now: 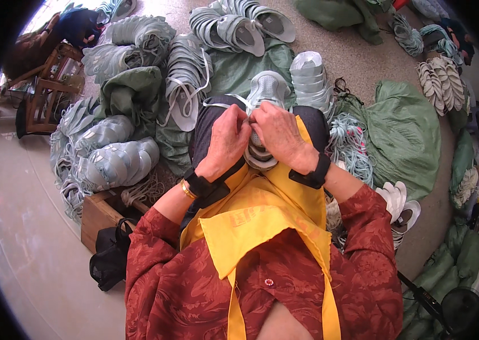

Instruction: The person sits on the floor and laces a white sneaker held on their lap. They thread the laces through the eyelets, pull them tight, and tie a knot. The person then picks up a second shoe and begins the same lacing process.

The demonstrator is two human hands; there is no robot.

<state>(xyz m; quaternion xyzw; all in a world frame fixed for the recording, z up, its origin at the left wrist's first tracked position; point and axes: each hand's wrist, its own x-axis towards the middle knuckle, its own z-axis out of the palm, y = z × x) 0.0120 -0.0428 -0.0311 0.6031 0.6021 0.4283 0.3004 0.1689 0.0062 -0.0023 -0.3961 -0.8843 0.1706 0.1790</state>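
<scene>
Meeting over a pale sneaker, left hand and right hand curl fingertips, apparently pinching a white shoelace; a loosened pinch could let it slip.

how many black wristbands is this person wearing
2. One black wristband is on the wrist of the left hand, the other black wristband on that of the right hand. Any under the red sleeves would be hidden.

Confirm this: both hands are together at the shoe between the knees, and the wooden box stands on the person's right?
Not quite: the wooden box stands on the person's left, as the head view shows. The rest holds.
</scene>
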